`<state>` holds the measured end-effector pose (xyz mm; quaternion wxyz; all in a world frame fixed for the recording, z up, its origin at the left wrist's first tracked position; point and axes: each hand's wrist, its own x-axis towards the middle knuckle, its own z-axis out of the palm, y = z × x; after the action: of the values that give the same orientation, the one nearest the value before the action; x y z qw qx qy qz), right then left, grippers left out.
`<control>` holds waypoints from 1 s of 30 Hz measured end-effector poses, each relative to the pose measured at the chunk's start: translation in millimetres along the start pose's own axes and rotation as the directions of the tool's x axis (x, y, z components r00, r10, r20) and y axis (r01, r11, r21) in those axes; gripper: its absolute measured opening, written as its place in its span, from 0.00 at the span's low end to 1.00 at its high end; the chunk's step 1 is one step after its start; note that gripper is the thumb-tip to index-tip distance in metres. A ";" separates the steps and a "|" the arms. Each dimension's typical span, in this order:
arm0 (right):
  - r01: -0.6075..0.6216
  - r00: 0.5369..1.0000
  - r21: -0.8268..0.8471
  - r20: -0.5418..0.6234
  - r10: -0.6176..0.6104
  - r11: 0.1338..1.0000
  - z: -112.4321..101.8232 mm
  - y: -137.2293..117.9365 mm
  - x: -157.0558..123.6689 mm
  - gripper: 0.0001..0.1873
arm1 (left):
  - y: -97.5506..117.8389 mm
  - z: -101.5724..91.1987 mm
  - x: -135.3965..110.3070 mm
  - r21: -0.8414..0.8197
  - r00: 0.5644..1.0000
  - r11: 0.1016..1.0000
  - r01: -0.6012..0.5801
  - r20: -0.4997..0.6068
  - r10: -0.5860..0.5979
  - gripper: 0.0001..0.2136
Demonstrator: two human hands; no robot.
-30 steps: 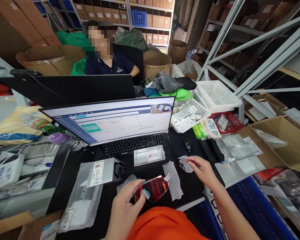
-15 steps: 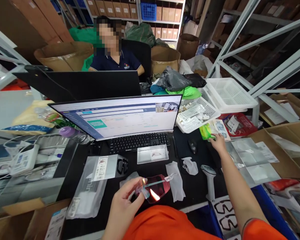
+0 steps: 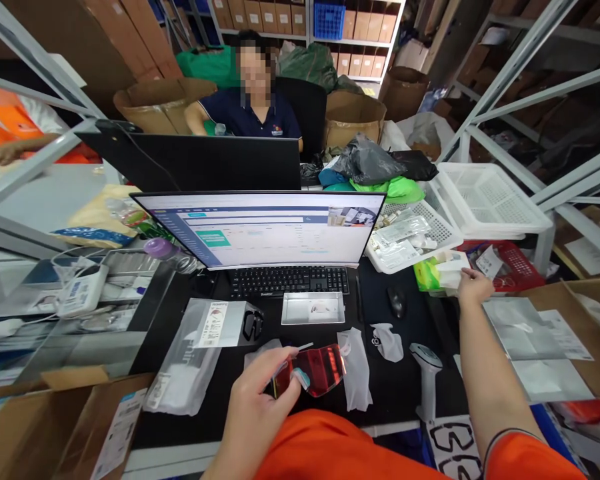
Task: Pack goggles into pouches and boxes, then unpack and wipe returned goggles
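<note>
My left hand [image 3: 263, 393] pinches a red, mirror-like eyewear lens [image 3: 325, 370] by its left end, low over the black desk mat. A small pale-blue piece shows at my thumb, and a thin whitish strip sticks out above the lens. Over at the right, my right hand [image 3: 476, 287] has its fingers closed on the edge of a white tissue [image 3: 453, 268] at a green and yellow tissue pack [image 3: 427, 272]. White cloth pouches [image 3: 356, 373] lie just right of the lens. Dark eyewear frames [image 3: 253, 325] rest beside a grey box [image 3: 220, 325].
A monitor [image 3: 270, 230] and keyboard [image 3: 290, 281] stand ahead. An open silver box [image 3: 313, 308], a mouse [image 3: 396, 301] and a barcode scanner [image 3: 427, 377] sit on the desk. White baskets [image 3: 450, 233] are at the right. A co-worker [image 3: 263, 120] sits behind the monitors.
My right hand has moved right across the tissue pack, with white tissue now at its fingers. The lens has tilted and looks deeper red. The camera view has turned left.
</note>
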<state>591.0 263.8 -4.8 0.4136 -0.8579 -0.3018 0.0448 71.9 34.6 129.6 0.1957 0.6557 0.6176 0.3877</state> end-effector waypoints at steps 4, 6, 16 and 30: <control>0.047 0.976 0.199 -0.220 -0.002 0.979 -36.8 -22.6 -7.8 0.19 | 2.6 0.5 -3.3 0.048 0.998 0.999 -0.010 -0.065 0.013 0.10; 0.083 0.957 0.316 -0.289 0.012 0.945 -53.7 -33.8 -25.3 0.30 | 4.9 -0.2 -5.0 0.063 0.994 0.998 0.002 -0.111 0.005 0.10; -0.328 0.802 0.765 0.536 -0.265 0.554 -81.2 -72.6 -309.3 0.18 | 12.1 -6.5 -15.5 0.065 0.956 0.996 -0.056 -0.284 0.072 0.06; -0.510 0.291 0.678 0.716 -0.635 0.530 -133.7 -145.8 -429.6 0.22 | -6.0 -20.9 -41.2 0.220 0.877 0.954 -0.206 -0.390 0.279 0.11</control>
<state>215.0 3.5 115.8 0.5028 -0.3105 -0.4592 0.6633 54.9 -8.7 127.2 -0.0483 0.6445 0.5889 0.4853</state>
